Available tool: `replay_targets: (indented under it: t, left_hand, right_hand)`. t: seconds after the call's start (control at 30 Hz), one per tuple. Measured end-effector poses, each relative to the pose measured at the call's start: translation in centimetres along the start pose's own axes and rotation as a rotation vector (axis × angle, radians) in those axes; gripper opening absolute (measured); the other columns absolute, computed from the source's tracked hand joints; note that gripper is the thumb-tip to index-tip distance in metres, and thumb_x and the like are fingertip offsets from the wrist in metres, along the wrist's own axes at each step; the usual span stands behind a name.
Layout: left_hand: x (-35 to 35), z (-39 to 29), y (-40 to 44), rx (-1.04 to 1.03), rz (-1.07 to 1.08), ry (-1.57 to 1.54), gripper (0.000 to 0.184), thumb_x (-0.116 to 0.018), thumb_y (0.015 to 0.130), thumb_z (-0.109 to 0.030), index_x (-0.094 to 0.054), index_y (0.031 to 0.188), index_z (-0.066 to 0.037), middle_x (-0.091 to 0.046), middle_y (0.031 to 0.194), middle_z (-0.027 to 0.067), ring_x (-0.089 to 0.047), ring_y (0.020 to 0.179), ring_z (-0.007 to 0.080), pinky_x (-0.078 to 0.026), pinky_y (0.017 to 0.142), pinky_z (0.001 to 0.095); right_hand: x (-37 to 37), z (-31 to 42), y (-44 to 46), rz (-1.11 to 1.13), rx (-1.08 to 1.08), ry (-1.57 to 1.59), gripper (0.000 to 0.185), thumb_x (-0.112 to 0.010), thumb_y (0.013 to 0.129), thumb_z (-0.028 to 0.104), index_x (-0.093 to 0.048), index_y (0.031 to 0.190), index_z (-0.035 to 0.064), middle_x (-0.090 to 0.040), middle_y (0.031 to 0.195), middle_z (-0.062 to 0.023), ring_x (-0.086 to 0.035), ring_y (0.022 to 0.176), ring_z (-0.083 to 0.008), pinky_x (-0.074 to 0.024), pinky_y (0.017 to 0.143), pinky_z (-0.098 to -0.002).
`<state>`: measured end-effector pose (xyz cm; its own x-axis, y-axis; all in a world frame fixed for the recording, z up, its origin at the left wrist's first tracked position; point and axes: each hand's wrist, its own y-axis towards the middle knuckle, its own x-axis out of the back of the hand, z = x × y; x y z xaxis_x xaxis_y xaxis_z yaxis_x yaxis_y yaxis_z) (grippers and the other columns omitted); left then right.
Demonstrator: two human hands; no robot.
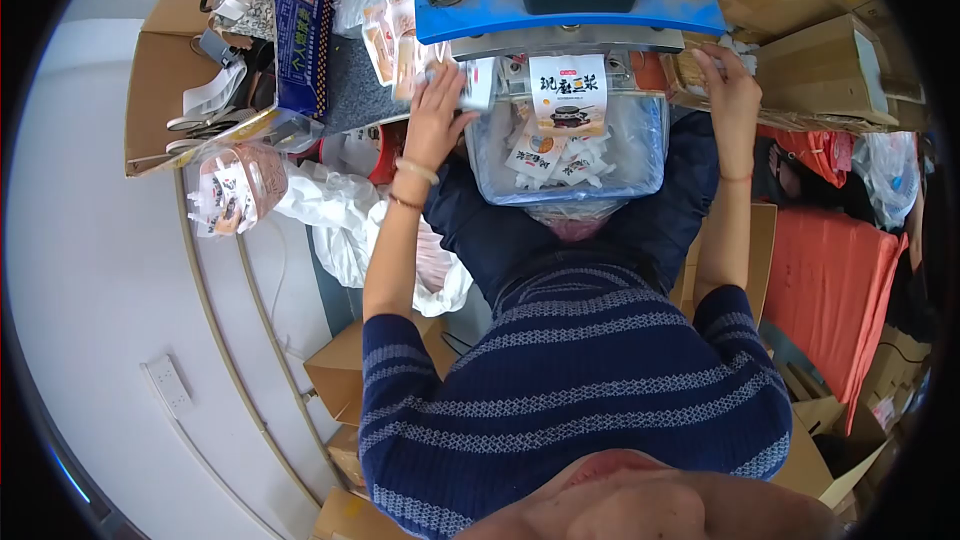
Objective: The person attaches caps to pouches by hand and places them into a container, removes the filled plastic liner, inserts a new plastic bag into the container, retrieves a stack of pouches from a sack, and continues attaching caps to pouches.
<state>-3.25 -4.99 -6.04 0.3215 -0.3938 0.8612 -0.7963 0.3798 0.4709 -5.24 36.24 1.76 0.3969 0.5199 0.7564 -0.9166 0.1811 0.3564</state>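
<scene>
My left hand [437, 110], with bands on its wrist, lies over the edge of a white printed packet [478, 83] left of the blue press [570, 15]. Whether its fingers grip the packet is hard to see. On the right, my right hand [730, 90] has its fingers bent beside a small brown item [692, 70] at the press's right side; its fingertips are partly hidden. Between my hands, a white printed pouch [568, 95] hangs down from the press front over a plastic-lined bin [655, 155]. Several small printed packets [560, 158] lie in the bin.
More printed packets [393, 40] lie on the grey surface [352, 90] at left. Beyond them stand a blue box [300, 30] and a cardboard box [160, 80] of odds and ends. Cardboard [825, 80] and a red padded piece [830, 285] are at right.
</scene>
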Motion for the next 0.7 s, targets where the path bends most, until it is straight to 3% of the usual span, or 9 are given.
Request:
replay_targets:
  t: [0.07,0.13,0.2,0.33,0.4,0.5,0.6,0.67,0.7]
  left_hand:
    - [0.4,1.3,-2.4,0.074,0.03,-0.055,0.038,-0.07,0.08,-0.01,-0.065,0.117,-0.006,-0.066,0.122,0.0095,-0.058,0.118,0.0284,-0.041,0.1,0.0436]
    - [2.2,-0.5,-2.0,0.187,-0.005,-0.046,0.036,-0.061,0.078,0.007,-0.07,0.111,-0.005,-0.07,0.114,0.0085,-0.065,0.109,0.024,-0.046,0.097,0.0367]
    - [3.6,-2.2,-1.5,0.536,-0.034,-0.507,0.035,-0.059,0.079,0.01,-0.071,0.11,-0.001,-0.072,0.109,0.0077,-0.067,0.101,0.0158,-0.051,0.087,0.0297]
    - [5.9,-6.8,0.8,0.72,-0.056,-1.068,0.026,-0.058,0.084,0.011,-0.071,0.106,0.005,-0.072,0.098,0.0078,-0.066,0.087,0.0115,-0.052,0.079,0.0235]
    - [6.3,-8.5,1.5,0.679,-0.027,-1.09,0.023,-0.062,0.085,0.008,-0.071,0.105,0.005,-0.072,0.097,0.008,-0.064,0.084,0.0093,-0.051,0.076,0.0215]
    - [7.0,-9.4,2.8,0.676,0.024,-1.141,0.018,-0.068,0.087,0.001,-0.071,0.104,0.005,-0.072,0.095,0.0074,-0.063,0.083,0.0072,-0.051,0.073,0.0203]
    - [7.5,-8.8,3.2,0.849,0.564,-1.395,0.019,-0.072,0.088,-0.011,-0.073,0.101,0.003,-0.072,0.092,0.0059,-0.062,0.081,0.0057,-0.052,0.073,0.0215]
    - [4.5,-7.7,2.3,0.728,0.662,-1.47,0.021,-0.071,0.09,-0.013,-0.072,0.104,0.003,-0.072,0.093,0.0077,-0.063,0.083,0.0068,-0.053,0.076,0.0226]
    - [3.9,-8.3,2.3,0.796,0.654,-1.581,0.019,-0.069,0.09,-0.01,-0.071,0.104,0.003,-0.072,0.099,0.0087,-0.066,0.086,0.0103,-0.053,0.078,0.0243]
  right_hand:
    - [1.9,1.9,-1.7,0.041,0.004,0.305,0.02,-0.064,0.092,0.016,-0.068,0.106,0.0017,-0.07,0.093,-0.0124,-0.066,0.076,-0.0168,-0.0506,0.071,-0.0283]
    - [1.1,3.5,-3.8,0.171,-0.036,0.566,0.019,-0.063,0.092,0.011,-0.067,0.109,0.0025,-0.069,0.091,-0.0047,-0.062,0.078,-0.0107,-0.0496,0.073,-0.0258]
    - [0.9,7.7,-6.3,0.362,-0.042,0.582,0.019,-0.066,0.09,0.009,-0.067,0.108,0.0036,-0.067,0.095,-0.001,-0.059,0.081,-0.0084,-0.0481,0.074,-0.0235]
    - [-1.0,12.2,-6.8,0.514,0.046,0.73,0.019,-0.073,0.084,0.009,-0.071,0.103,0.0044,-0.07,0.098,-0.0035,-0.061,0.079,-0.0142,-0.049,0.074,-0.0265]
    - [-0.3,14.2,-5.1,0.184,0.464,0.684,0.022,-0.074,0.081,0.008,-0.071,0.102,0.0045,-0.071,0.098,-0.0062,-0.062,0.082,-0.0195,-0.0497,0.075,-0.0292]
    - [-0.3,14.3,-3.7,0.219,0.517,0.591,0.018,-0.071,0.083,0.009,-0.07,0.099,0.0031,-0.071,0.093,-0.0092,-0.062,0.086,-0.0242,-0.0497,0.077,-0.0328]
    - [0.2,12.9,-2.9,0.354,0.586,0.429,0.018,-0.068,0.087,0.017,-0.068,0.098,0.0019,-0.07,0.092,-0.012,-0.062,0.088,-0.0267,-0.0496,0.077,-0.0352]
    - [0.0,12.2,-2.7,0.69,0.45,0.326,0.026,-0.067,0.089,0.024,-0.067,0.101,0.0019,-0.069,0.093,-0.014,-0.062,0.089,-0.0285,-0.0497,0.078,-0.0363]
    - [-1.2,11.2,-3.1,0.677,0.347,0.426,0.031,-0.065,0.09,0.028,-0.066,0.104,0.0012,-0.068,0.095,-0.0162,-0.063,0.09,-0.0315,-0.0505,0.078,-0.0384]
